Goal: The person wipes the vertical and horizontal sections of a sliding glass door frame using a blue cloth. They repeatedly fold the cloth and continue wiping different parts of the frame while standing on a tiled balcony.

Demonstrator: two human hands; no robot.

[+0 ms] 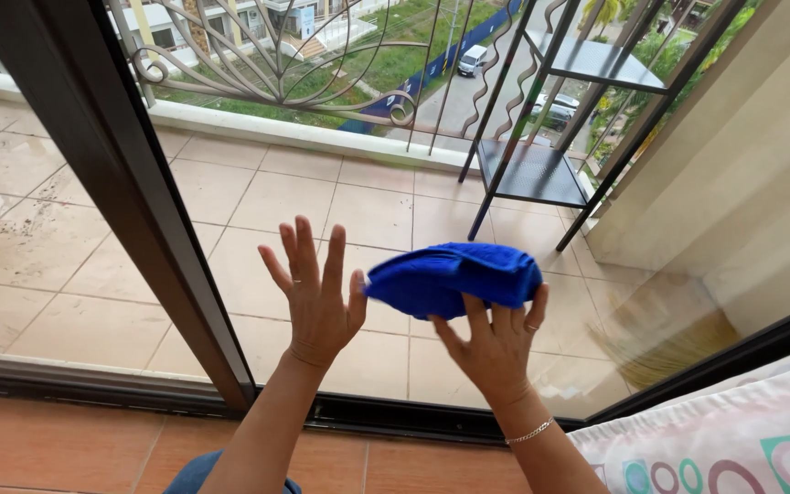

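My right hand (496, 343) presses a folded blue cloth (454, 276) against the glass of a sliding door (386, 197), fingers under the cloth's lower edge. A thin bracelet circles that wrist and there is a ring on one finger. My left hand (317, 293) is raised just left of the cloth, palm toward the glass, fingers spread, holding nothing. Its thumb almost touches the cloth's left tip.
A dark door frame (112, 174) slants down on the left to the bottom track (386, 423). Beyond the glass lie a tiled balcony (57, 265), a curled metal railing (258, 64) and a black metal shelf rack (541, 165). A patterned cushion (733, 439) sits lower right.
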